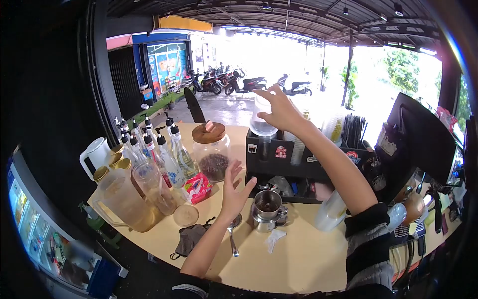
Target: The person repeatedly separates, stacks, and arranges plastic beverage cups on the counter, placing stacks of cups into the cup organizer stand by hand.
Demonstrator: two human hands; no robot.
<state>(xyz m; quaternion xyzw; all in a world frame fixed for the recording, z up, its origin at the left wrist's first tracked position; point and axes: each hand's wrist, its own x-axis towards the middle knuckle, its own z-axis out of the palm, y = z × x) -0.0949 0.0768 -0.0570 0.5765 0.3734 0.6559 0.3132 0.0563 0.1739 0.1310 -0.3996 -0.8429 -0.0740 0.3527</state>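
With my left hand [233, 195] open and empty above the pale table [303, 266], my right hand [285, 110] curves at the clear plastic cups [258, 125] in the black organiser [269, 155], grip indeterminable; this apparent reaching step calls for confirmed finger contact.

Single head-worn view, facing forward and down across a counter [308, 264] from above its near edge. The field is wide, with bowed lines and darkened corners. Near the camera lie the left hand [235, 192], just below centre toward six o'clock, and the right hand [281, 110], toward one o'clock. Far off at twelve o'clock stand motorbikes [251, 83]; a roof [318, 19] spans one o'clock. A glass-fronted cabinet [45, 231] occupies eight o'clock, a dark screen [423, 142] three o'clock.
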